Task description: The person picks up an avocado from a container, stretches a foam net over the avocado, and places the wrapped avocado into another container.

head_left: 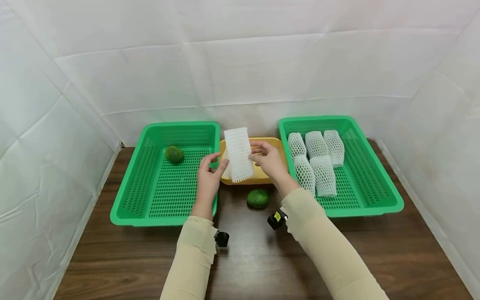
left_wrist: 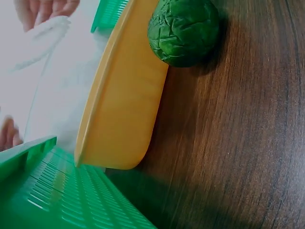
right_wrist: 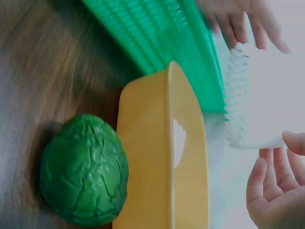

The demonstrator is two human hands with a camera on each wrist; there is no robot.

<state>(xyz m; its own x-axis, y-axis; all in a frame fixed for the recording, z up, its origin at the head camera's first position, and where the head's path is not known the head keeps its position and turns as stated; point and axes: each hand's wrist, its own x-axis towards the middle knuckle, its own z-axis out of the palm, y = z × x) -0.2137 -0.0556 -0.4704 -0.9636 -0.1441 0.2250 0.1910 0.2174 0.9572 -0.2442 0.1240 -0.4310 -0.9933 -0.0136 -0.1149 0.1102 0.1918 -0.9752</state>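
A flat white foam net sleeve (head_left: 239, 154) is held upright over the yellow tray (head_left: 258, 181). My right hand (head_left: 268, 160) pinches its right edge between thumb and fingers; the right wrist view shows this grip on the sleeve (right_wrist: 257, 100) too. My left hand (head_left: 210, 175) hovers beside the sleeve's left edge, fingers loosely bent and thumb out, with nothing in its grasp. On the table in front of the tray lies a dark green avocado (head_left: 258, 199), wrinkled and large in the left wrist view. More white netting partly shows inside the tray, behind the sleeve.
To the left stands a green basket (head_left: 129, 187) with one avocado (head_left: 174, 154) inside. A second green basket (head_left: 378, 196) on the right contains several net-wrapped pieces (head_left: 322, 175). White sheeting (head_left: 255, 71) hangs behind the brown wooden table (head_left: 247, 266).
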